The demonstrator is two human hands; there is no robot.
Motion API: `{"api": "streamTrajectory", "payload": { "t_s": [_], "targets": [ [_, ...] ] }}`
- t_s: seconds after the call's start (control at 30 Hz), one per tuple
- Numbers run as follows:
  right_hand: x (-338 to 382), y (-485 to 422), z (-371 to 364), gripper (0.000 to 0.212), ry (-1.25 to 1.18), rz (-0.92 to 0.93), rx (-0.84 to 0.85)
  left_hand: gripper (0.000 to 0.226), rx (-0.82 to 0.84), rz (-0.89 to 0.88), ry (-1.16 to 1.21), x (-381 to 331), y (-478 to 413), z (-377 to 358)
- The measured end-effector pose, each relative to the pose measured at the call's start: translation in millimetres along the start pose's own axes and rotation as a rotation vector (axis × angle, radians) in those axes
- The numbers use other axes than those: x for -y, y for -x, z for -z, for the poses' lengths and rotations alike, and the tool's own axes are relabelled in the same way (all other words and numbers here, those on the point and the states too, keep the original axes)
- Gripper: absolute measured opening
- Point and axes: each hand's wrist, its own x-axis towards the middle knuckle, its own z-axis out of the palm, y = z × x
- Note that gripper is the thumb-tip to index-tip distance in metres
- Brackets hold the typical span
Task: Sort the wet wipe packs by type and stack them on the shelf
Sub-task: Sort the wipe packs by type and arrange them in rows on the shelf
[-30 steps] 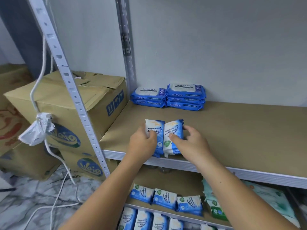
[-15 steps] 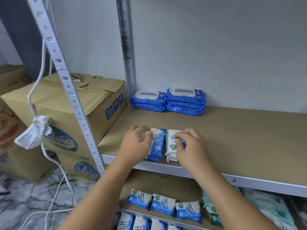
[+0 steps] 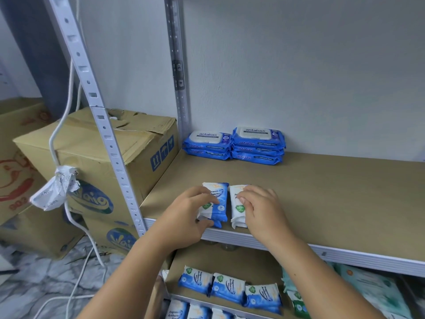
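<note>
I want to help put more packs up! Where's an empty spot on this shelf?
The shelf board is bare right of the right hand and in the strip between the antabax stacks and the two small packs. Crowded: the front left by the left hand, and the lower shelf.

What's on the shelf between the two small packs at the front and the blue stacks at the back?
Nothing; the head view shows only bare shelf board between small packs and blue stacks.
</note>
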Motion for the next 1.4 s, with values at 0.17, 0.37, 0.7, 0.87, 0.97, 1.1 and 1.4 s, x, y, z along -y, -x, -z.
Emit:
{"api": "streamTrajectory", "payload": {
  "t_s": [0.17,0.37,0.7,0.87,0.97,1.1,1.4],
  "targets": [
    [9,2,12,0.026,-0.007,-0.068,0.058,0.043,0.000,0.005,-0.027,-3,-1,1],
    [32,17,43,0.049,0.172,0.004,0.347,0.044,0.017,-0.003,-0.001,0,-1,3],
    [38,21,23,0.046,0.139,-0.126,0.304,0.042,-0.045,-0.003,0.094,4,-2,-12],
    [45,9,4,0.045,0.141,-0.075,0.273,0.042,-0.110,-0.014,0.093,16,-3,-11],
    [47,-2,-14,0.043,0.116,-0.041,0.278,0.044,-0.159,-0.008,0.029,38,-10,-7],
    [54,-31,-45,0.042,0.105,-0.029,0.262,0.044,-0.291,0.085,-0.068,68,-20,-7],
    [57,-104,-106,0.034,0.209,0.063,0.219,0.027,-0.284,0.144,-0.217,107,-70,-5]
  ]
}}
